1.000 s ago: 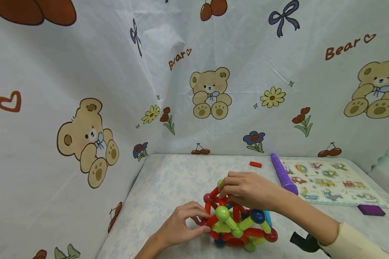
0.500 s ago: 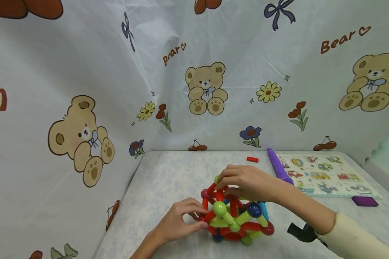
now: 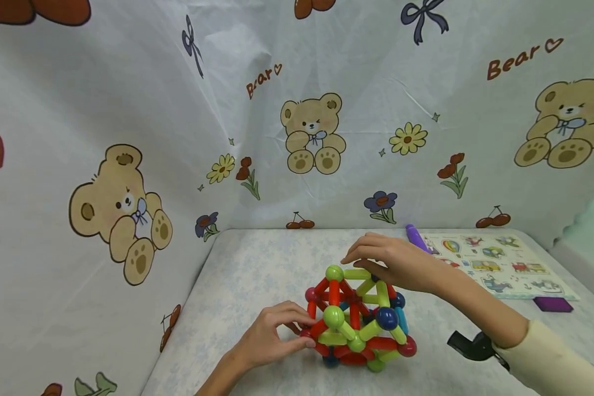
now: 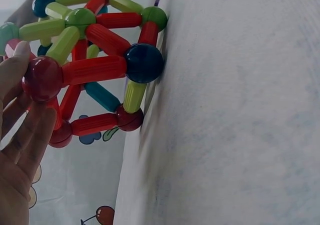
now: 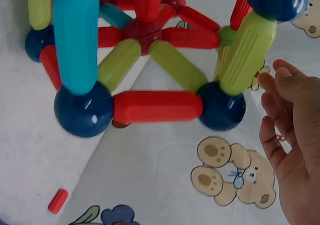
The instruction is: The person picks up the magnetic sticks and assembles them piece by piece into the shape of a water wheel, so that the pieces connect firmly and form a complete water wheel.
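Note:
A dome of red, green and blue magnetic rods and balls (image 3: pixel 356 322) stands on the pale table (image 3: pixel 257 269). My left hand (image 3: pixel 303 330) grips its lower left corner, thumb and curled fingers round a dark red ball (image 4: pixel 42 77). In the left wrist view the fingers (image 4: pixel 22 130) lie against that ball. Just over the dome's top, my right hand (image 3: pixel 363 257) hovers with fingers relaxed above a green rod (image 3: pixel 357 273). The right wrist view shows that hand (image 5: pixel 295 135) empty and apart from the rods.
A purple stick (image 3: pixel 416 237) and a picture puzzle board (image 3: pixel 495 264) lie at the back right, with a purple block (image 3: pixel 553 304) beside the board. A small red piece (image 5: pixel 57 200) lies behind the dome. Bear-print cloth walls (image 3: pixel 128 165) close the left and back.
My right hand has let go of the dome's top and risen slightly back and right, uncovering the top green ball and rods. The left hand has stayed at the lower left corner.

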`<state>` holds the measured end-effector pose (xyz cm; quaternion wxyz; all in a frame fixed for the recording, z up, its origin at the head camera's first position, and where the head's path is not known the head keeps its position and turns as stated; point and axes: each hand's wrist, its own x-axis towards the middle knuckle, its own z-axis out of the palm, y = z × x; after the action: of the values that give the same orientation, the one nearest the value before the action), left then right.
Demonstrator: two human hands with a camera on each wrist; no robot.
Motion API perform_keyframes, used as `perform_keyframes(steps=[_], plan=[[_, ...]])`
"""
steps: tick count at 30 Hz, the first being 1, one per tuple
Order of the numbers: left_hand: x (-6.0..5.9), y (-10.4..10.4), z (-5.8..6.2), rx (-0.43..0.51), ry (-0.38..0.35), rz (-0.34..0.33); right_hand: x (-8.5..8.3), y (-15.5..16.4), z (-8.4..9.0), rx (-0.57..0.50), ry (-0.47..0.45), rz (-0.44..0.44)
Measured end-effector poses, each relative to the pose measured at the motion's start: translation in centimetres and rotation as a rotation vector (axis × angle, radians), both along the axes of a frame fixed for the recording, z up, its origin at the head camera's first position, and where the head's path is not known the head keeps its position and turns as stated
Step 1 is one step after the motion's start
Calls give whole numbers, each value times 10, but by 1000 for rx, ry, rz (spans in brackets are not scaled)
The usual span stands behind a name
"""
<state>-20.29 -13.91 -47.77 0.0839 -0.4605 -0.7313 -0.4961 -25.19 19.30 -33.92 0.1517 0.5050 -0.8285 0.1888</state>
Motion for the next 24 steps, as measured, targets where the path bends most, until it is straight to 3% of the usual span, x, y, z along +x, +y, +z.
perform_keyframes(steps=[4,9,16,24], plan=[[-3,-3,1,-2,5,5,-18,11,-3,-45,28,-106],[-5,-5,0,-9,11,6,-60,39,-21,-56,-31,-294],[-3,-5,0,-25,-27,6,-117,83,-69,-23,-166,-456],[0,-2,-3,-19,-69,2,-152,100,-124,146,-228,-546]])
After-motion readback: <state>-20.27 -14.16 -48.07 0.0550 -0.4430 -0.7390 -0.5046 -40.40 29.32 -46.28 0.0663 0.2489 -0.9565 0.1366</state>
